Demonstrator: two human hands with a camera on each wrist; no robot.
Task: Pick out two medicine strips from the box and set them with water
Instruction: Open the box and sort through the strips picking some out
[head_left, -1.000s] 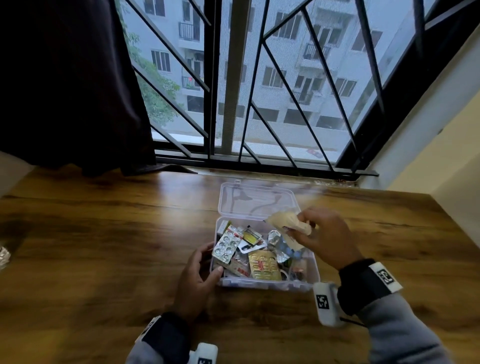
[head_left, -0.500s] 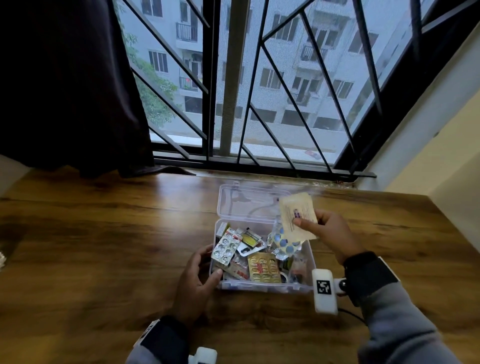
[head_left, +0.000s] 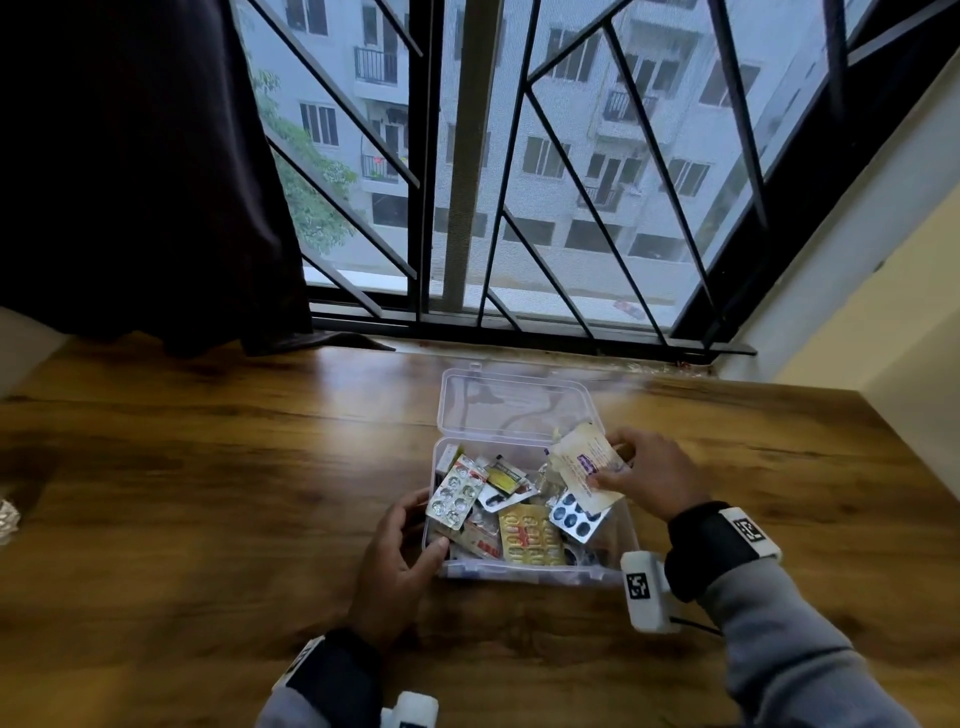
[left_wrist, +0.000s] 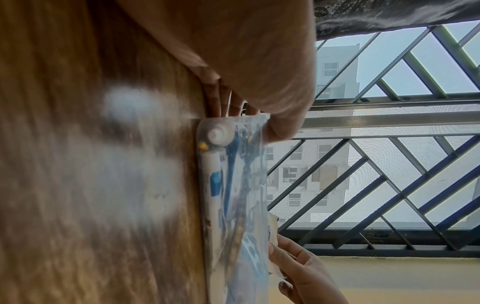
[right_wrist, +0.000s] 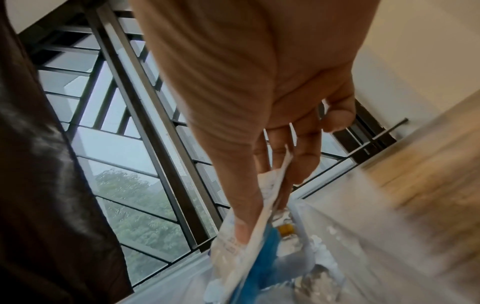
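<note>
Still picking step imo: right hand (head_left: 655, 479) pinches a paper packet (head_left: 584, 466) over the box (head_left: 530, 576), left hand (head_left: 396, 558) grips box corner. Next: grab actual strips, e.g. silver strip (head_left: 453, 492).

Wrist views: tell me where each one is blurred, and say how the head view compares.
Left wrist view: the wooden table is smeared, with pale glare patches, while the window grille is sharp. Right wrist view: the table and the box are streaked with blur; the right hand is clearer. Head view: mostly sharp, window daylight reflecting on the table.
</note>
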